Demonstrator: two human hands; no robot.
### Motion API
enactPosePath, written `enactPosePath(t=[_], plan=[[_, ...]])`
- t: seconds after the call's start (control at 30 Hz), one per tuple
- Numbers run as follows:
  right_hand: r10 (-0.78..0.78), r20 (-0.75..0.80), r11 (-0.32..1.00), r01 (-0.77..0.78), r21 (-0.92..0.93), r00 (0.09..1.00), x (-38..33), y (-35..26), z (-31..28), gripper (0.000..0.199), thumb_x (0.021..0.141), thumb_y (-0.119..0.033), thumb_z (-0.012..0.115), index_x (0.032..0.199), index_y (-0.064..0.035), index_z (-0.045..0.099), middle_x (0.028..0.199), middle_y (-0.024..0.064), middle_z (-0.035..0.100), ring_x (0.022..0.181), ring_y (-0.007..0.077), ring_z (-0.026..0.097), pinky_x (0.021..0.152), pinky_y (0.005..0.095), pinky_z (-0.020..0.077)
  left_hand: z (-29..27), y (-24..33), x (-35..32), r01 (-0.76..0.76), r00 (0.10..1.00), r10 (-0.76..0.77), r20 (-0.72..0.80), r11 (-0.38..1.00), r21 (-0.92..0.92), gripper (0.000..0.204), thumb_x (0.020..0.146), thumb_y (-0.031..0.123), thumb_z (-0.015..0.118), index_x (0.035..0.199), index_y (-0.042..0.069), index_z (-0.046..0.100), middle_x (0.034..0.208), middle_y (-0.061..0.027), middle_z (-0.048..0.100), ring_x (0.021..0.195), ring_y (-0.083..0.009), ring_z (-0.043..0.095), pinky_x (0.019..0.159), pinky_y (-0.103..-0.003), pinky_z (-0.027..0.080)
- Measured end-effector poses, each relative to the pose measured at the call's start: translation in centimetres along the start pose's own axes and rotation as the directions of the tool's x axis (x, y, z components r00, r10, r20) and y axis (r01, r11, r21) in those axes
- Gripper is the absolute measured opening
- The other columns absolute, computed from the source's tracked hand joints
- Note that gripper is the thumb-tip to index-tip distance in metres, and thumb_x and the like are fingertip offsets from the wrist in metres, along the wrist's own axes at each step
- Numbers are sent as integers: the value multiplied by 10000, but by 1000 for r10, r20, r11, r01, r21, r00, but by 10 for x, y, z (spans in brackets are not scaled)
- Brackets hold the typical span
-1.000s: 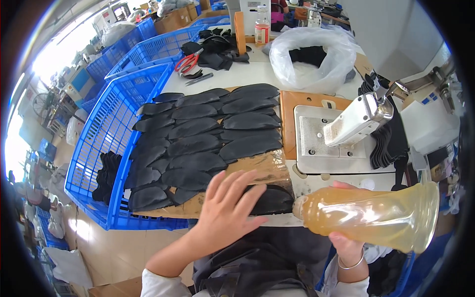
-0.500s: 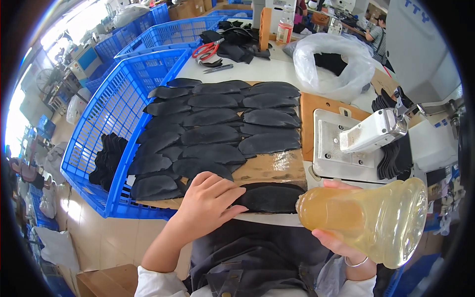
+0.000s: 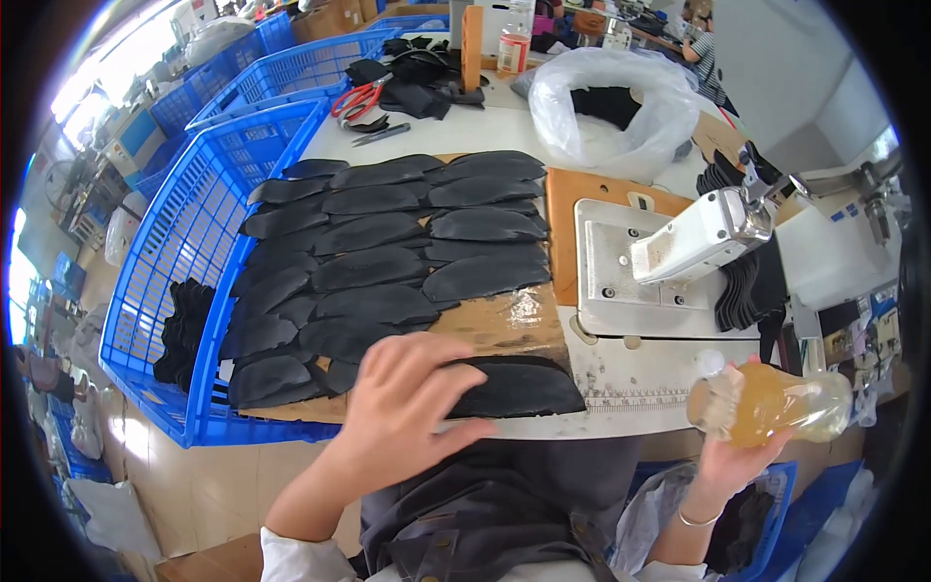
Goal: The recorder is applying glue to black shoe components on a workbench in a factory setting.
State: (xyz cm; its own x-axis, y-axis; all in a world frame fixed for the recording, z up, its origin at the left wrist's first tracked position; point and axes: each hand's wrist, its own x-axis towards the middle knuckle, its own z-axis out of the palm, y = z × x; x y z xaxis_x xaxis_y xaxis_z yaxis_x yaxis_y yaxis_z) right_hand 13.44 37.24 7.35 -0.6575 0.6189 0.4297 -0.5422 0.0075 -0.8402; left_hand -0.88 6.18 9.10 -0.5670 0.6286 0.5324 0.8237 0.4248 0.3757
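Observation:
My right hand [image 3: 729,464] grips a clear bottle [image 3: 790,405] of amber liquid. The bottle lies tilted on its side, its whitish crusted neck pointing left past the table's front edge. Fingers apart and curved, my left hand [image 3: 402,403] hovers over the left end of a single black leaf-shaped piece [image 3: 519,390]; whether the fingertips touch it I cannot tell. That piece lies along the front edge of a brown board [image 3: 524,335]. Overlapping rows of similar black pieces [image 3: 373,233] cover the board's left and far parts.
A blue crate [image 3: 208,247] holding black pieces stands at the left. On the right is a white machine arm [image 3: 693,238] over a metal plate, with stacked black pieces beside it. Farther back lie red-handled scissors [image 3: 359,100], a plastic bag [image 3: 553,107] and a bottle [image 3: 514,44].
My right hand has carried the bottle rightward, away from the near black piece. The fingers of my left hand have spread more. The whole view has shifted slightly.

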Motion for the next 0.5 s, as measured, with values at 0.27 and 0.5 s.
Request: enactPosePath(t=[0.27, 0.5], plan=[[109, 280, 751, -264, 606, 954, -23, 28, -2, 581, 928, -501, 399, 1373, -129, 369, 1325, 156, 463, 1232, 319, 441, 1030, 528, 333, 31, 32, 44, -98, 959, 94, 267, 995, 3, 472, 646, 265, 754, 1014, 41, 561, 1185, -112, 470, 1132, -292, 442, 955, -420, 345], [313, 311, 708, -439, 554, 897, -33, 39, 1, 745, 831, -602, 503, 1356, -91, 368, 1308, 204, 439, 1125, 458, 482, 971, 545, 383, 31, 24, 48, -83, 966, 92, 242, 996, -45, 342, 692, 216, 745, 947, 49, 590, 1190, -108, 520, 1116, -316, 486, 949, -443, 372]])
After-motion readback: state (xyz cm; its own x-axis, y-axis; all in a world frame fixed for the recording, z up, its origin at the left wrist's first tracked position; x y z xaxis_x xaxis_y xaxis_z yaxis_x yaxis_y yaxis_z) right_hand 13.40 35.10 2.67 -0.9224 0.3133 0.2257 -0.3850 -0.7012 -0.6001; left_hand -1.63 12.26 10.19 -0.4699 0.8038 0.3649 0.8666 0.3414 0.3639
